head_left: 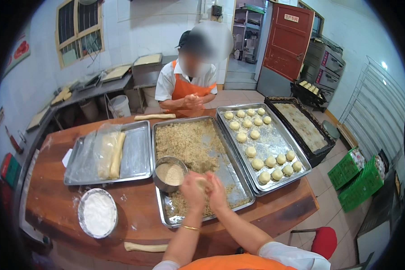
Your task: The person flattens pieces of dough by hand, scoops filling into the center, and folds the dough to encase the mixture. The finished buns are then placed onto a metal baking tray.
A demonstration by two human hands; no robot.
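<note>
A small pale lump [204, 183], doughy in look, sits between the person's left hand [193, 191] and right hand [218, 193]. Both hands are closed around it, fingers curled and meeting, with only a narrow gap where it shows. Because they cover most of it, I cannot tell its long axis or which way it points.

Just left of the grip stands a round metal bowl [161, 185] with smooth walls, holding fine beige grains [170, 174]. Below the grip lies a shiny metal tray [231, 174], its long side running away from the person; coarse, crumbly brown filling [184, 139] heaps in its far part and scatters nearer.

Right of the grip, another metal tray [274, 143] bears smooth, rounded dough balls [257, 164] among loose crumbs. Farther left, a tray [137, 141] holds a long dough strip [117, 155] pointing away from the person, partly under crinkled clear plastic [87, 155]. Nearer, left of the grip, soft white powder [97, 213] fills a round bowl. Toward the person, a dough rope [145, 247] lies crosswise on the wooden table [54, 198].
</note>
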